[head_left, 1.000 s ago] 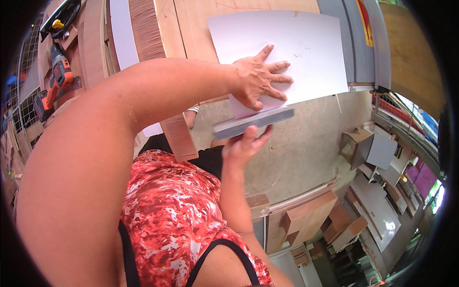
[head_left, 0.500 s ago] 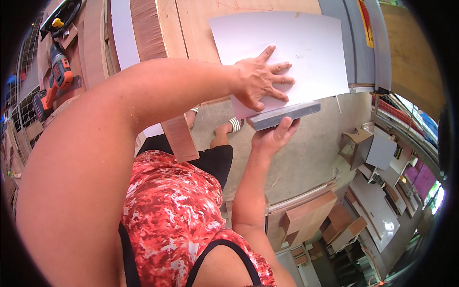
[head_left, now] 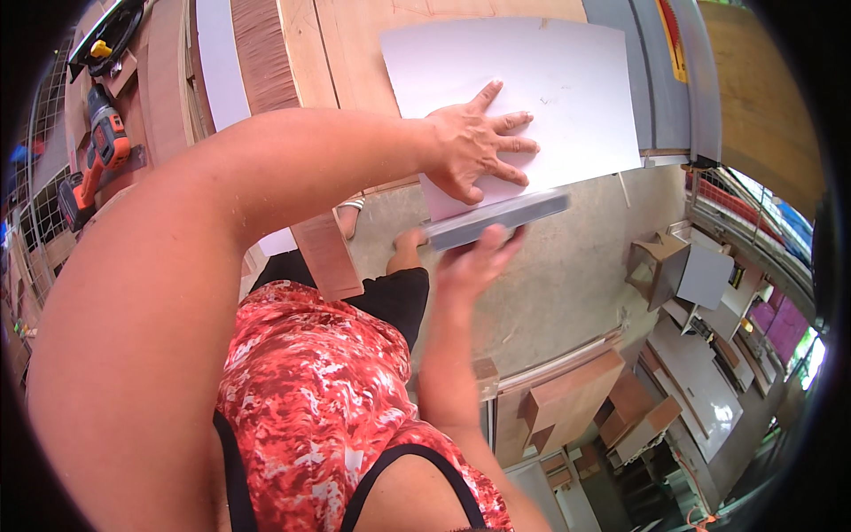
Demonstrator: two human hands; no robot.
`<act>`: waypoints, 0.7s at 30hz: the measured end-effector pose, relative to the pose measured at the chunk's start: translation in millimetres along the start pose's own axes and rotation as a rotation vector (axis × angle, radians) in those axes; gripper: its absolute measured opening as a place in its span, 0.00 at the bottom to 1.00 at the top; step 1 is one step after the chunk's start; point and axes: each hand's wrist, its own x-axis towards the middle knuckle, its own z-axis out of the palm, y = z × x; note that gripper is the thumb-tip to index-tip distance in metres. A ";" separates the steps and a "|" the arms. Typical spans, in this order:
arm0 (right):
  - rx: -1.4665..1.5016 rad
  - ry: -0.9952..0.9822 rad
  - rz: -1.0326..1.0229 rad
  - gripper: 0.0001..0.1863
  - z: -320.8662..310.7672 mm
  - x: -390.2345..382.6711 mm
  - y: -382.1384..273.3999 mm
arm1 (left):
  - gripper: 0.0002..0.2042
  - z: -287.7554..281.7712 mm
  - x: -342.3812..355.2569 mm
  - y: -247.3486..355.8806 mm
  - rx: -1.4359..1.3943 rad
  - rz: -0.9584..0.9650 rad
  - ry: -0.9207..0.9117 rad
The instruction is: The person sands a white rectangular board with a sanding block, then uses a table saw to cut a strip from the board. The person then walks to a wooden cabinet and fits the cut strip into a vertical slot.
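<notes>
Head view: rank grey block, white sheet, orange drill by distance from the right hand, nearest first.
1. Grey block: touching the right hand, along the sheet's near edge.
2. White sheet: just beyond the block, on the wooden bench, pinned by the left hand.
3. Orange drill: far off at the person's left, on the cluttered side bench.

right hand (head_left: 474, 262) and grey block (head_left: 496, 220) motion-blurred, grip unclear

An orange drill (head_left: 99, 151) (far left) beside wooden planks (head_left: 266, 53).
</notes>
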 end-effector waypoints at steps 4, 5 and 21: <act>-0.041 0.056 0.057 0.53 15.0 -35.8 7.2 | 0.36 -2.8 -5.2 -0.9 -0.005 0.001 -0.006; -0.007 0.034 0.036 0.53 9.7 -15.8 1.6 | 0.36 -2.8 -5.0 -1.6 -0.006 -0.001 -0.003; 0.049 0.027 -0.003 0.53 -5.6 34.7 -19.0 | 0.34 -0.7 -5.7 0.7 -0.012 0.002 0.007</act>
